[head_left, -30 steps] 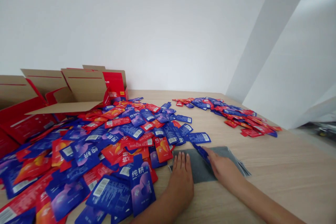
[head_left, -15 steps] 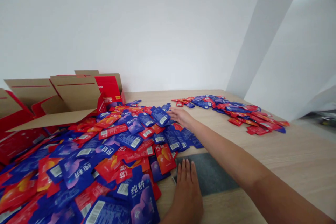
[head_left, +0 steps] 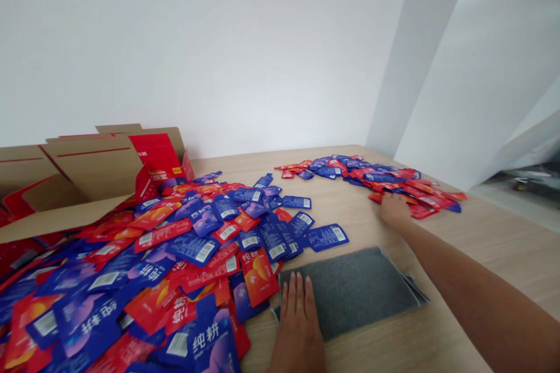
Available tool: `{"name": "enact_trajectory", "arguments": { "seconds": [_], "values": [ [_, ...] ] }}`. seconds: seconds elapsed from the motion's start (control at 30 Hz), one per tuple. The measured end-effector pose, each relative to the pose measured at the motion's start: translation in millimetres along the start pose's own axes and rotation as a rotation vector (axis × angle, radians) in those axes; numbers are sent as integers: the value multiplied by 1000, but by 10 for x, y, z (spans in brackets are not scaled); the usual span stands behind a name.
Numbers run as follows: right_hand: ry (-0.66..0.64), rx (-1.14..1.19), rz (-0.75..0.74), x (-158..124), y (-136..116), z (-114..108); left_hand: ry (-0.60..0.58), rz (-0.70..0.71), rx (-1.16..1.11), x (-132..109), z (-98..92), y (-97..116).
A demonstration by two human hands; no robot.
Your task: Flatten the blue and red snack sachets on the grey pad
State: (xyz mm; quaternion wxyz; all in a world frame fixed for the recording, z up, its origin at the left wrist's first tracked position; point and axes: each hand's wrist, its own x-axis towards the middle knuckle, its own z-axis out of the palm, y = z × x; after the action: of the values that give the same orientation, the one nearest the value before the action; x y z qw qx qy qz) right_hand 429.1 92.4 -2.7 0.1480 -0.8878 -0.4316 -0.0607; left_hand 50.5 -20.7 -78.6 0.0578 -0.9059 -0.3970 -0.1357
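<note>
My left hand (head_left: 300, 323) lies flat, its fingers stretched over the left end of a dark grey folded cloth (head_left: 354, 288) on the table. At the near edge of the right-hand heap of red and blue sachets (head_left: 376, 176), my right hand (head_left: 395, 211) reaches in with its back to me. The fingers of that hand are mostly hidden, and an orange-red sachet (head_left: 375, 197) shows right beside them. A much larger heap of sachets (head_left: 192, 250) spreads to the left of my left hand. Between that heap and the cloth lies a loose blue sachet (head_left: 328, 236).
Open red cardboard boxes (head_left: 94, 169) with brown insides stand at the back left, behind the big heap. A white wall (head_left: 262, 58) rises behind the wooden table (head_left: 336, 210). Some blurred items (head_left: 536, 178) lie beyond the table at the far right.
My right hand has swung right, from the far edge of the big heap to the right-hand heap. More of the cloth shows now. My left hand stays on the cloth; the view has turned slightly right.
</note>
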Motion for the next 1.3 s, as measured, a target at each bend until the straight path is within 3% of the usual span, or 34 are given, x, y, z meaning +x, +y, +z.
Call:
{"name": "enact_trajectory", "arguments": {
  "seconds": [0.13,0.33,0.63,0.87,1.07,1.3],
  "values": [
    [-31,-148,-131,61,170,27,-40,4,15,9,-48,-4],
    [-83,-283,-296,57,174,-4,-138,-12,10,32,-157,13],
    [-91,-303,-281,-230,209,-139,-121,-21,-40,34,-186,12],
    [-33,-159,-2,-240,-111,25,-58,-6,14,36,-118,9],
    [-92,-17,-121,-298,-466,115,-57,-11,4,21,-108,16],
    [-81,139,-213,-539,-654,-170,-97,-23,-23,33,-211,37]
  ]
}}
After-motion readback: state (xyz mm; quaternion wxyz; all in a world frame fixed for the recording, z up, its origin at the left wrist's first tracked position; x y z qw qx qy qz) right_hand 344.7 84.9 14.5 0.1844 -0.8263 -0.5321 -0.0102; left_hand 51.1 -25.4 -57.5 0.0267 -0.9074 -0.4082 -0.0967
